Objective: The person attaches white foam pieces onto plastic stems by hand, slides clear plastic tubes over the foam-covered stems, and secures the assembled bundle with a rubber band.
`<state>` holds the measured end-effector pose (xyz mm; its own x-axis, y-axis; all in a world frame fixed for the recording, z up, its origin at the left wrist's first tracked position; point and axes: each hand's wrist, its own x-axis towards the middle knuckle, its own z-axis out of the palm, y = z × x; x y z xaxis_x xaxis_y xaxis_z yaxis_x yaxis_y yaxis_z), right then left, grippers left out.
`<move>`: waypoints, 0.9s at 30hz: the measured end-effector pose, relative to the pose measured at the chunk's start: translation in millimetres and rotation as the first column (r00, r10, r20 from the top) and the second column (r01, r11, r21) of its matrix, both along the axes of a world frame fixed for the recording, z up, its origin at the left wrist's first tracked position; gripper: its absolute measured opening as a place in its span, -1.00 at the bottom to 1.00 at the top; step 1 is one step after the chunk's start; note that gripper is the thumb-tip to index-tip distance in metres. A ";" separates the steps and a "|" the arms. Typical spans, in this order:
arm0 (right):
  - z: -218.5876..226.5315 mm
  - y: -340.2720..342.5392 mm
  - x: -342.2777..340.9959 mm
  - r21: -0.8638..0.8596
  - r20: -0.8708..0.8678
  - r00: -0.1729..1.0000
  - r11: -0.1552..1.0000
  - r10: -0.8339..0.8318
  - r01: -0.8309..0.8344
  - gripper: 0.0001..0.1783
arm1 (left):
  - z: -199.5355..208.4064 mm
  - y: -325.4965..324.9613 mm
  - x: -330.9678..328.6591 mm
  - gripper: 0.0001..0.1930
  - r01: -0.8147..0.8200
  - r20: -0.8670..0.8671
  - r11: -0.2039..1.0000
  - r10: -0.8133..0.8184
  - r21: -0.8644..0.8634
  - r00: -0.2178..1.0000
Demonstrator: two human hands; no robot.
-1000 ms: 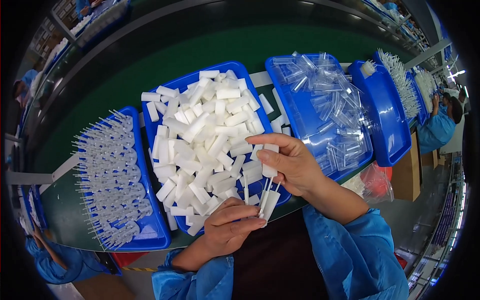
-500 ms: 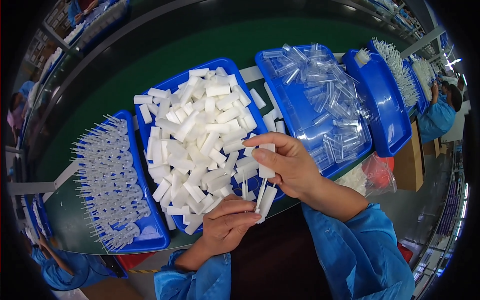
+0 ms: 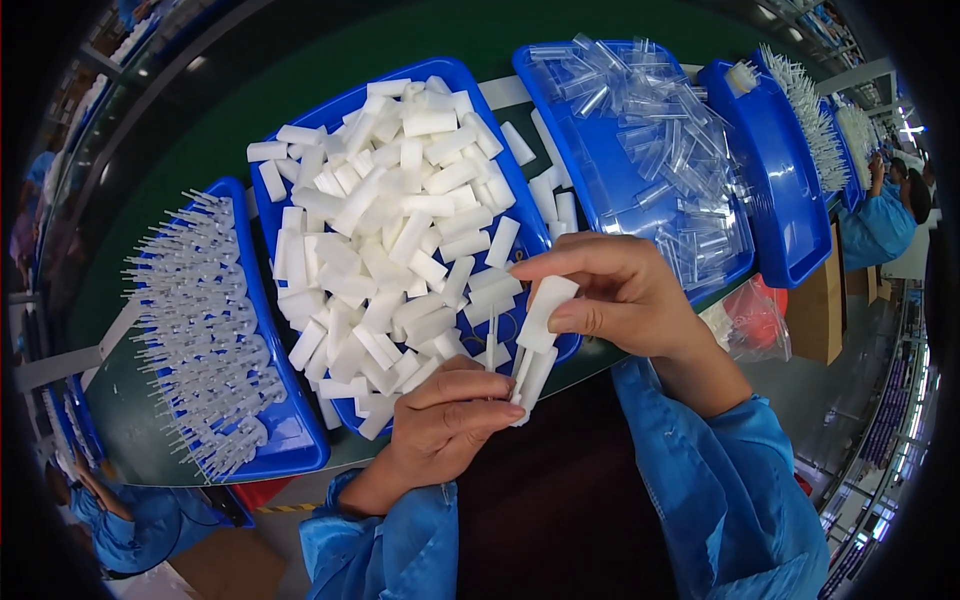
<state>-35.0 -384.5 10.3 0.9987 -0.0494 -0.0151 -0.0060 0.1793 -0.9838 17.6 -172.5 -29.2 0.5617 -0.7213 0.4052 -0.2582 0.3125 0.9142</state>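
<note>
My left hand (image 3: 450, 415) is closed round the base of a small white plastic part with thin upright prongs (image 3: 492, 340). A white, soft-looking cylinder (image 3: 540, 380) stands upright on the right side of this part. Just above, my right hand (image 3: 630, 295) holds another white cylinder (image 3: 548, 312) between thumb and fingers, tilted, its lower end over a prong. My right index finger stretches past its top. Behind both hands is a blue tray (image 3: 432, 72) heaped with similar white cylinders (image 3: 385, 225). My fingers hide most of the part's base.
At the left, a blue tray (image 3: 312, 455) holds many pronged white parts (image 3: 195, 335). Right of the heap, another blue tray (image 3: 590, 175) contains clear plastic tubes (image 3: 670, 150). Loose white cylinders (image 3: 545, 195) lie between trays. A narrower blue tray (image 3: 785, 190) stands farther right; a co-worker (image 3: 885, 220) sits beyond.
The view has shifted, so the trays sit higher in the picture. The cylinder in my right hand is slightly lower over the prongs, and my thumb has moved from its face to its right edge.
</note>
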 end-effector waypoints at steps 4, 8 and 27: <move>-1.4 -6.4 -7.8 -0.097 0.125 0.992 0.995 0.013 0.000 -0.67 | -1.4 3.5 2.5 -0.80 0.060 0.003 0.998 -0.060 -0.029 0.998; -0.6 -6.6 -7.0 0.188 -0.056 0.998 0.982 0.035 -0.024 -0.62 | -1.6 8.3 0.1 -0.80 0.120 -0.062 0.991 -0.123 -0.058 0.990; 8.1 2.5 -21.6 0.101 -0.172 0.983 0.994 0.069 -0.052 -0.73 | 1.3 12.6 -3.5 -0.73 0.079 -0.262 0.997 -0.082 -0.023 0.962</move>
